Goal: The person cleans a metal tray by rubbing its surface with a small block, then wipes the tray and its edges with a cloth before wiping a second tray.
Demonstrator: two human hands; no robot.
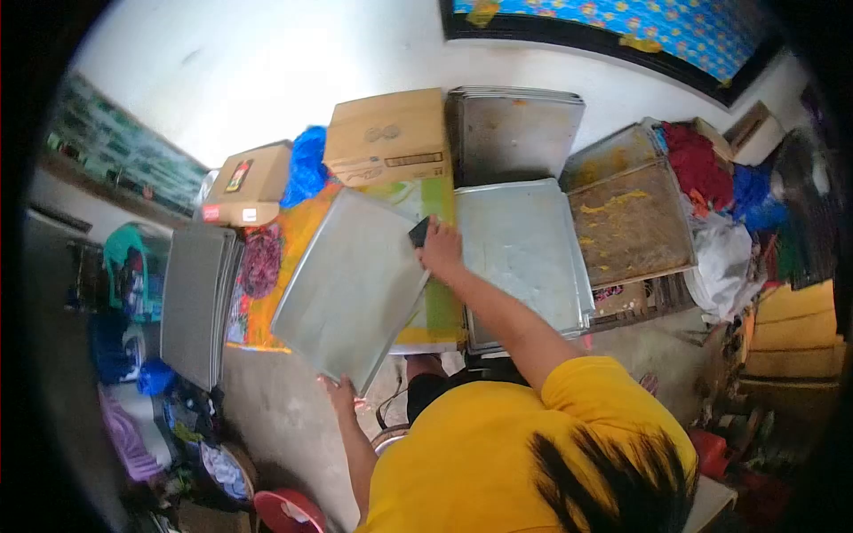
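A flat grey metal baking tray [351, 275] lies at a slant in front of me, its near corner sticking out past the table edge. My left hand [338, 393] is closed on that near corner. Over at the tray's right edge, my right hand [442, 250] grips a small black scraper-like block [418, 233], pressed to the surface. Its exact kind is hard to see. Close by on the right is a stack of similar pale trays [520, 262]. The table under the tray has an orange and yellow patterned cover [253, 329].
Cardboard boxes [386, 138] stand at the back, next to a blue plastic bag [304, 163]. More trays [515, 133] lean on the wall. Stained brown trays [631, 222] lie at right, dark grey ones [197, 298] at left. A red basin [289, 511] sits on the floor.
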